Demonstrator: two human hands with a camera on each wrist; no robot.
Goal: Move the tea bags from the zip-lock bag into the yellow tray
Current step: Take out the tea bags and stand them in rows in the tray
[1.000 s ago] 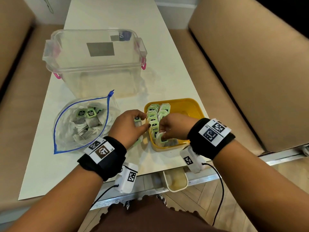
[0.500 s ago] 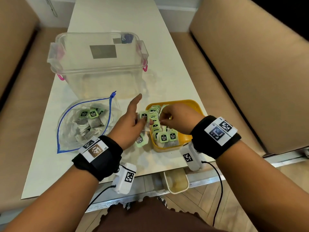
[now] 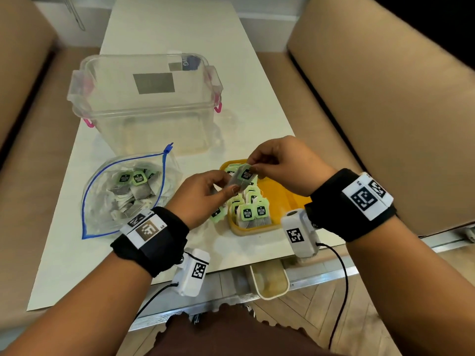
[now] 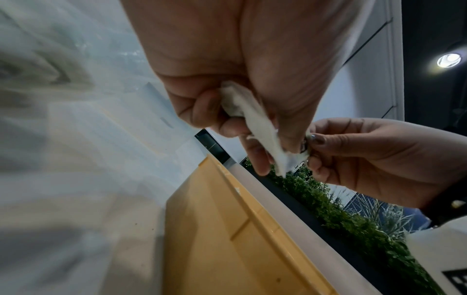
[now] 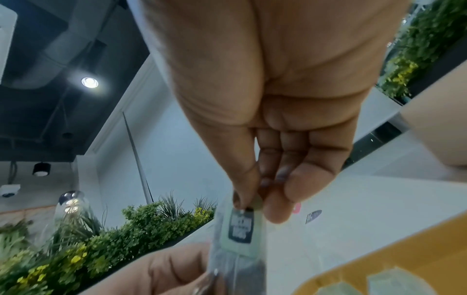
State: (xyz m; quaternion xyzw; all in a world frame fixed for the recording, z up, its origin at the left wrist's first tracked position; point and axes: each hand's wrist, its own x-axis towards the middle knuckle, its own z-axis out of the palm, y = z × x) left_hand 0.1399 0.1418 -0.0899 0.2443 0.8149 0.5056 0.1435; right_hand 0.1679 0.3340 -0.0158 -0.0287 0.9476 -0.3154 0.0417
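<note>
While hands work, clear tub (lidless) stands behind.

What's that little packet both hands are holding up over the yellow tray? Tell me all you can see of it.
It is a tea bag: a thin, pale, papery pouch with dark tea showing through, topped by a light green tag with a dark printed label. It is held in the air, tilted, above the yellow tray. The right hand pinches its tag end and the left hand pinches the lower pouch end. Nothing else appears to touch it. The label's small print is blurred.
</note>
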